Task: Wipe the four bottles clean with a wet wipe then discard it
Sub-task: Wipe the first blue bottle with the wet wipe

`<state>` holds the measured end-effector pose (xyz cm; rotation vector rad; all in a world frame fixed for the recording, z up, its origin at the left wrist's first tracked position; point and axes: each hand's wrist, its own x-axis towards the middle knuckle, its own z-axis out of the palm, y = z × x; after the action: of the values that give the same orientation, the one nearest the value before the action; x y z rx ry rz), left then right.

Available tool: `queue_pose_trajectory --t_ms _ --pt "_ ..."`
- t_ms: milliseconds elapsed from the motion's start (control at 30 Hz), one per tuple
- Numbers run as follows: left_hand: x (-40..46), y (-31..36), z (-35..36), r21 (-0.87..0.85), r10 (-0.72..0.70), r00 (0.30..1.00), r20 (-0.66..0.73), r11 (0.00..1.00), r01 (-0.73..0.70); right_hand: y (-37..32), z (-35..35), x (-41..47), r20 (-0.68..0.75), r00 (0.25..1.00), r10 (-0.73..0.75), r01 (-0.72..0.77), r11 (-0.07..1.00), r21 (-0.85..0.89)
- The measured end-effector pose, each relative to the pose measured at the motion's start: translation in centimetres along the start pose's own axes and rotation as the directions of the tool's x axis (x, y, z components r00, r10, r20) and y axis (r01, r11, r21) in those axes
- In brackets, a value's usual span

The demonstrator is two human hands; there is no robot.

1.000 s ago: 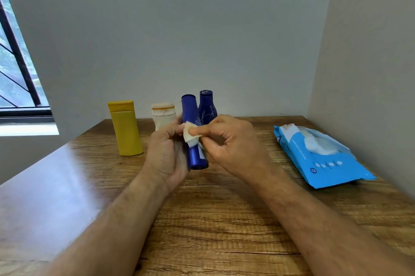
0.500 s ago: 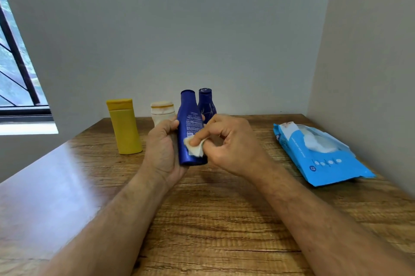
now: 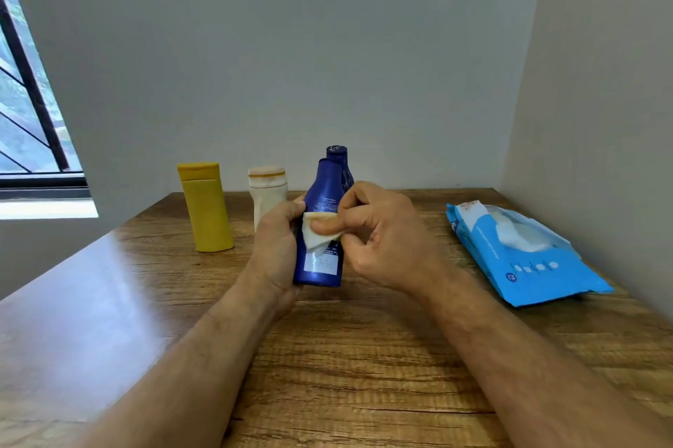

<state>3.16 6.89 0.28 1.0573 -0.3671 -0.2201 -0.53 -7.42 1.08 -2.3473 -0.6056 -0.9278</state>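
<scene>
My left hand (image 3: 274, 247) grips a dark blue bottle (image 3: 322, 192) upright above the wooden table, its label side facing me. My right hand (image 3: 382, 240) pinches a folded, slightly soiled wet wipe (image 3: 317, 234) and presses it against the middle of that bottle. Behind it stands a second dark blue bottle (image 3: 338, 152), mostly hidden. A cream bottle (image 3: 267, 192) and a yellow bottle (image 3: 205, 207) stand to the left on the table.
A blue pack of wet wipes (image 3: 524, 254) lies at the right with its flap open, close to the right wall. The wooden table (image 3: 346, 356) runs into a corner of grey walls. A window (image 3: 25, 134) is at the far left.
The held blue bottle has been turned from tilted to upright and raised a little. The wipe has slid down and then back up along its side.
</scene>
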Motion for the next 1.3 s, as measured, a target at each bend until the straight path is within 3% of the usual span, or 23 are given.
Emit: queue_pose_trajectory --t_ms 100,233,533,633,700,767,867,967,1100,1200,1300 --pt "-0.3 -0.1 0.6 0.080 0.033 0.999 0.036 0.996 -0.036 0.0 -0.3 0.2 -0.153 0.985 0.076 -0.082 0.996 -0.031" --pt "-0.5 -0.1 0.8 0.096 0.005 0.997 0.076 0.995 -0.013 -0.1 -0.7 0.4 -0.277 0.949 0.154 -0.132 0.987 0.095" --pt "-0.2 0.5 0.4 -0.055 0.022 0.996 -0.081 0.998 -0.026 -0.7 -0.6 0.2 0.092 0.989 0.114 -0.127 0.980 0.154" --pt "-0.3 0.3 0.5 0.033 -0.001 0.999 -0.047 0.999 0.003 -0.4 -0.5 0.2 -0.058 0.984 0.166 -0.158 0.980 0.125" --pt "-0.4 -0.1 0.8 0.086 -0.012 1.000 -0.023 0.996 0.014 -0.1 -0.6 0.5 -0.214 0.951 0.223 -0.188 0.966 0.176" --pt "-0.6 -0.2 1.1 0.099 -0.004 1.000 -0.015 0.995 0.006 0.1 -0.8 0.8 -0.279 0.921 0.271 -0.204 0.947 0.248" --pt "-0.4 -0.1 1.1 0.098 0.081 0.995 -0.057 0.992 -0.076 -0.2 -0.9 0.7 -0.196 0.943 0.269 -0.198 0.927 0.319" --pt "0.4 0.2 0.2 0.069 0.171 0.969 -0.179 0.985 -0.161 -1.1 -0.9 0.4 0.049 0.973 0.224 -0.227 0.907 0.355" --pt "1.1 0.4 -0.8 0.000 0.181 0.936 -0.302 0.982 -0.189 -1.6 -1.1 0.6 0.295 0.938 0.182 -0.287 0.885 0.367" --pt "1.3 0.3 -0.9 -0.037 0.148 0.939 -0.311 0.985 -0.168 -1.5 -1.1 0.5 0.298 0.934 0.199 -0.304 0.880 0.366" --pt "0.7 0.2 -0.1 0.033 0.100 0.981 -0.166 0.995 -0.096 -1.2 -0.6 0.4 0.163 0.949 0.269 -0.313 0.861 0.401"
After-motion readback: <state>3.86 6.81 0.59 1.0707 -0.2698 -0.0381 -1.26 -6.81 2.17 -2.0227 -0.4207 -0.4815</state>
